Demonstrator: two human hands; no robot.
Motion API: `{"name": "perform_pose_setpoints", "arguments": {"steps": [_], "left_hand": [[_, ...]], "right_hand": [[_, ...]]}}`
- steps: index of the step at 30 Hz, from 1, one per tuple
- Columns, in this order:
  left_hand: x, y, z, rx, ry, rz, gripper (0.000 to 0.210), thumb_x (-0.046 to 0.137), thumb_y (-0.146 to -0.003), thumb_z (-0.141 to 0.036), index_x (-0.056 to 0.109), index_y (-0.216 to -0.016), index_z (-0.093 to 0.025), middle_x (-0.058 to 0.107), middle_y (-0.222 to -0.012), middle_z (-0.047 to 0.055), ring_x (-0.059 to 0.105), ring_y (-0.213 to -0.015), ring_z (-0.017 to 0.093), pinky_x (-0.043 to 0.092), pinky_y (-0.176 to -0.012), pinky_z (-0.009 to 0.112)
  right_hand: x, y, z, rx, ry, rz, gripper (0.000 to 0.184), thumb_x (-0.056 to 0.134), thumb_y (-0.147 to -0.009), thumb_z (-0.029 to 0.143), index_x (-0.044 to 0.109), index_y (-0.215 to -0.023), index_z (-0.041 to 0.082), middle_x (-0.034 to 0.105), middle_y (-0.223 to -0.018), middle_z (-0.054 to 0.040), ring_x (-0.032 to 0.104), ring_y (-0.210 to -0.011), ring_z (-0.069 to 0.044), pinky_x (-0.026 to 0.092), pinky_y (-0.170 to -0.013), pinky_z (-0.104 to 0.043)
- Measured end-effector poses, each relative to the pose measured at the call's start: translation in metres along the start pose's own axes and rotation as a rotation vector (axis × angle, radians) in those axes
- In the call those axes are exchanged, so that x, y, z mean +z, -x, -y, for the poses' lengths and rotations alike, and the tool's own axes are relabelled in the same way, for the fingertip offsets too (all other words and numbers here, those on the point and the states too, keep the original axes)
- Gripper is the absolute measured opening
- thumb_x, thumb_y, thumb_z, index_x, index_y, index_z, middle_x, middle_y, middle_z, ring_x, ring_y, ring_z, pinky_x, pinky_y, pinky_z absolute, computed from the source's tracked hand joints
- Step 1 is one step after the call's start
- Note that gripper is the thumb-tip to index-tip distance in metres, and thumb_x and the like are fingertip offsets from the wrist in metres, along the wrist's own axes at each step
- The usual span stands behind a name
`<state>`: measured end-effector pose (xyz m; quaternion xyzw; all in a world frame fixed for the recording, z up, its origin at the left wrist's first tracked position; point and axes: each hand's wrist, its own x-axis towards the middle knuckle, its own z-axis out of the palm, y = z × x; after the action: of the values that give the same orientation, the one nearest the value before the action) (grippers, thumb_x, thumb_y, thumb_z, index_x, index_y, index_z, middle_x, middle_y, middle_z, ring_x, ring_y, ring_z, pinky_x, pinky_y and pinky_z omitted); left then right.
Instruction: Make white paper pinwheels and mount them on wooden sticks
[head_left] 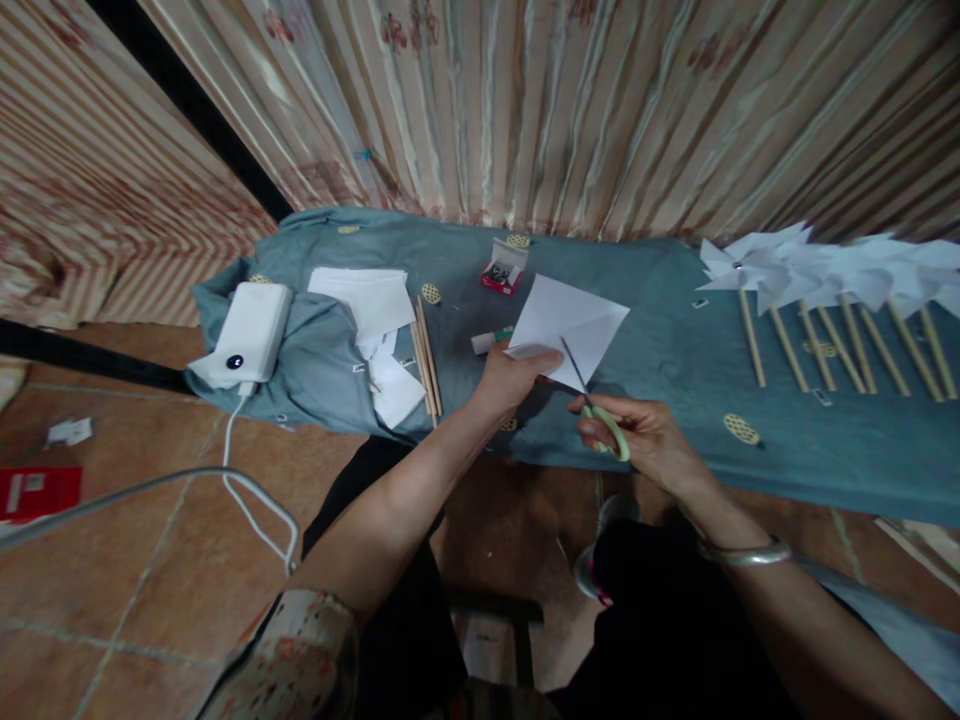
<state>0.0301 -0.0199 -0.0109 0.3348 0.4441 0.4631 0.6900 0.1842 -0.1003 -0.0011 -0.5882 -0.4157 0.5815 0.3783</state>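
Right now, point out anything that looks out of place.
The blue-grey cloth is bunched up around the white power bank, though flatter elsewhere. At the left, a red packet and a small white item lie on the floor, away from everything else.

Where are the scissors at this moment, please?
In the head view, the scissors are just right of centre, held in the right hand, partly over the white paper.

I get dim, flat light | floor (491,520) before the tabletop (660,340) shadowed | curtain (570,120) behind the tabletop splayed by wide-angle distortion | paper (566,315) above the tabletop pale, bright
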Motion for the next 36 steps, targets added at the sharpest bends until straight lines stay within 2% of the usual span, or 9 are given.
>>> {"name": "perform_pose_setpoints", "arguments": {"steps": [11, 17, 24, 28, 36], "left_hand": [[0.001, 0.000, -0.001, -0.016, 0.021, -0.004, 0.018, 0.076, -0.054, -0.015, 0.064, -0.068, -0.016, 0.067, -0.068, 0.001, 0.059, -0.062, 0.015, 0.047, -0.057, 0.026], [0.000, 0.000, 0.000, -0.020, 0.013, -0.015, 0.019, 0.075, -0.054, -0.016, 0.065, -0.070, -0.015, 0.069, -0.070, 0.002, 0.061, -0.064, 0.016, 0.049, -0.060, 0.028], [-0.001, 0.000, -0.001, -0.014, 0.016, -0.003, 0.020, 0.076, -0.053, -0.016, 0.066, -0.070, -0.014, 0.069, -0.069, 0.002, 0.061, -0.062, 0.015, 0.049, -0.057, 0.026], [-0.003, -0.002, -0.004, -0.012, 0.050, -0.027, 0.025, 0.077, -0.052, -0.016, 0.067, -0.074, -0.014, 0.070, -0.072, 0.002, 0.063, -0.065, 0.016, 0.052, -0.059, 0.028], [-0.014, -0.011, -0.006, 0.076, 0.043, -0.092, 0.020, 0.078, -0.053, -0.019, 0.068, -0.070, -0.015, 0.071, -0.073, 0.003, 0.064, -0.067, 0.016, 0.052, -0.063, 0.028]], "right_hand": [[-0.001, -0.002, -0.003, 0.001, -0.016, -0.006, 0.047, 0.089, -0.046, 0.052, 0.079, -0.079, 0.021, 0.063, -0.057, 0.0014, 0.052, -0.048, -0.008, 0.046, -0.047, -0.022], [0.000, -0.003, -0.004, 0.007, -0.024, -0.003, 0.048, 0.090, -0.045, 0.053, 0.079, -0.080, 0.021, 0.065, -0.061, 0.0004, 0.055, -0.050, -0.009, 0.051, -0.051, -0.025], [0.001, -0.002, -0.004, 0.000, 0.026, 0.005, 0.049, 0.089, -0.047, 0.053, 0.079, -0.083, 0.022, 0.065, -0.057, 0.0013, 0.055, -0.049, -0.010, 0.047, -0.047, -0.023], [-0.001, 0.000, -0.003, 0.037, 0.018, 0.007, 0.051, 0.090, -0.043, 0.053, 0.079, -0.082, 0.022, 0.070, -0.061, -0.0003, 0.059, -0.053, -0.011, 0.050, -0.051, -0.024], [-0.015, 0.003, -0.008, 0.036, 0.071, 0.051, 0.052, 0.088, -0.052, 0.051, 0.077, -0.092, 0.020, 0.074, -0.070, -0.0037, 0.062, -0.059, -0.012, 0.051, -0.056, -0.024]]}}
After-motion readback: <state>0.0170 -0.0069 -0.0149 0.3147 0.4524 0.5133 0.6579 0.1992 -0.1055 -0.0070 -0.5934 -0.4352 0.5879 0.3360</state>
